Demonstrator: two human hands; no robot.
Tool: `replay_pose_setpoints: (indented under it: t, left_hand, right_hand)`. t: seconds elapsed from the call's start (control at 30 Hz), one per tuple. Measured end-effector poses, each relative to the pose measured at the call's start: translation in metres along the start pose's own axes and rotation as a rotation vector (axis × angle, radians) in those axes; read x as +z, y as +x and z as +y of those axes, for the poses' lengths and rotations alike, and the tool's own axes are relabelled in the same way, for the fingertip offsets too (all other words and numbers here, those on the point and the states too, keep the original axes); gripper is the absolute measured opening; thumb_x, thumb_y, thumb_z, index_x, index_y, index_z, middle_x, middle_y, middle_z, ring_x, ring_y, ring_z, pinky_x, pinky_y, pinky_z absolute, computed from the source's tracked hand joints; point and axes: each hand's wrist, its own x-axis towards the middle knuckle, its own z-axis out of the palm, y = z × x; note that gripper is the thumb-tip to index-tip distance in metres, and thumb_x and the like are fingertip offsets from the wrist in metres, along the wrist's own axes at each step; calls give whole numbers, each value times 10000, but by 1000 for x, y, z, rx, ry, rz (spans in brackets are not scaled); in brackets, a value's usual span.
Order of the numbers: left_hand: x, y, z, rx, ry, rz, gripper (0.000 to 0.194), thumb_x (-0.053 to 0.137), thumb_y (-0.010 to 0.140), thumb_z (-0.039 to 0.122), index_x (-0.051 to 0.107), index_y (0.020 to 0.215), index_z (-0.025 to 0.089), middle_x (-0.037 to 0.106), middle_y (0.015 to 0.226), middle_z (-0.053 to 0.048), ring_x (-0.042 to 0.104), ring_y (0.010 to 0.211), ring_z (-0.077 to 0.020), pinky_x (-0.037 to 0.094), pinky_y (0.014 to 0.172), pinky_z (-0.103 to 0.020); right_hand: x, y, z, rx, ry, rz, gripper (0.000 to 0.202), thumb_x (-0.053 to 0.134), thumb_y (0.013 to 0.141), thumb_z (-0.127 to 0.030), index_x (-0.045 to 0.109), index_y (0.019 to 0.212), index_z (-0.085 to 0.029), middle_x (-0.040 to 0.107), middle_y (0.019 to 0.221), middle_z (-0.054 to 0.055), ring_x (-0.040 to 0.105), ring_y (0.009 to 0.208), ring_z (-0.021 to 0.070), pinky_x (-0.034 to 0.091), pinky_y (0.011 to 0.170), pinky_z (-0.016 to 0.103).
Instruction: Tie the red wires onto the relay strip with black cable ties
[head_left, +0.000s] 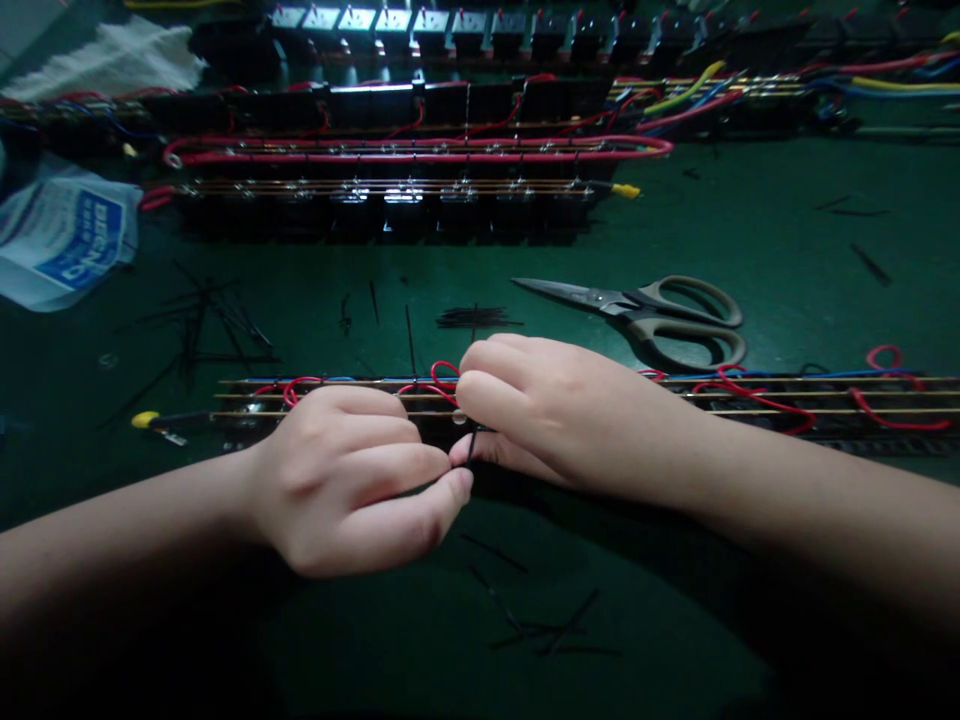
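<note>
Head view: left hand (360,480), one, palm down, grip narrow, thumb and forefinger pinching the lower end of a thin black strip (471,447); right hand (540,400), one, fingers curled over the near wired assembly (780,402), thumb tip beside the same strip, its grip partly hidden, so cannot tell whether it holds the strip; strip, short visible length, located between the two hands at the near edge of that assembly; assembly, long, laid left to right on the green bench (810,240), with brass-coloured rods, red wire loops (444,372) and, at its left end, a yellow-tipped lead (145,420); scissors (622,303), one pair, dark grey handles to the right, blades pointing left, lying just beyond the right hand; bundle of black strips (471,317), left of the scissors; loose black strips, scattered, some at left, others (536,630) on the near side of the hands; plastic bag (19,270), blue label, far left; further wired assemblies (412,190), with red cables, along the far side; white cloth (112,60), far left corner
</note>
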Motion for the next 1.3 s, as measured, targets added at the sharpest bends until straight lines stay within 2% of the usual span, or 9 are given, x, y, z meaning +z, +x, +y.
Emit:
replay_pose_setpoints:
  t: [0.1, 0.27, 0.53, 0.77, 1.0, 1.3]
  left_hand:
    - [-3, 2, 0, -1, 35, 5, 136, 585, 884, 89, 638, 768, 136, 748, 675, -38, 643, 491, -147, 504, 474, -286]
    - [-6, 5, -1, 40, 62, -21, 134, 599, 879, 83, 664, 776, 139, 752, 679, -19, 659, 503, -129, 515, 474, -258]
    - [-6, 2, -4, 56, 80, -24, 121, 591, 894, 118, 645, 792, 156, 747, 673, -7, 660, 520, -116, 530, 498, -238]
    - [-8, 2, -4, 61, 47, -53, 180, 562, 900, 115, 588, 729, 163, 752, 680, -20, 683, 563, -127, 545, 520, -249]
    - [-3, -3, -2, -10, 70, 32, 73, 577, 899, 121, 582, 829, 140, 779, 734, -45, 696, 556, -131, 564, 520, -257]
    - [0, -3, -4, -10, 36, 74, 107, 623, 856, 108, 556, 783, 149, 752, 675, -19, 671, 530, -110, 552, 530, -232]
  right_hand:
    - [0, 0, 0, 8, -3, -4, 115, 570, 943, -247, 554, 882, -151, 561, 887, 56, 468, 737, 186, 367, 616, 297]
    - [0, -1, 0, 14, -1, -10, 109, 539, 959, -249, 558, 919, -149, 575, 913, 66, 469, 745, 185, 379, 629, 305]
    - [-3, 1, -1, -2, 24, -18, 117, 524, 954, -244, 553, 878, -159, 569, 887, 67, 473, 749, 192, 381, 636, 306]
    - [-3, 0, 1, -25, 20, -25, 100, 464, 942, -159, 549, 891, -155, 556, 885, 65, 466, 760, 190, 386, 667, 314]
    - [-2, -1, 2, -25, 11, -32, 67, 480, 908, -142, 537, 886, -168, 541, 871, 54, 448, 740, 184, 375, 643, 307]
    - [-2, -1, 0, -29, 8, -24, 79, 473, 908, -132, 532, 876, -174, 540, 861, 54, 443, 742, 185, 377, 646, 313]
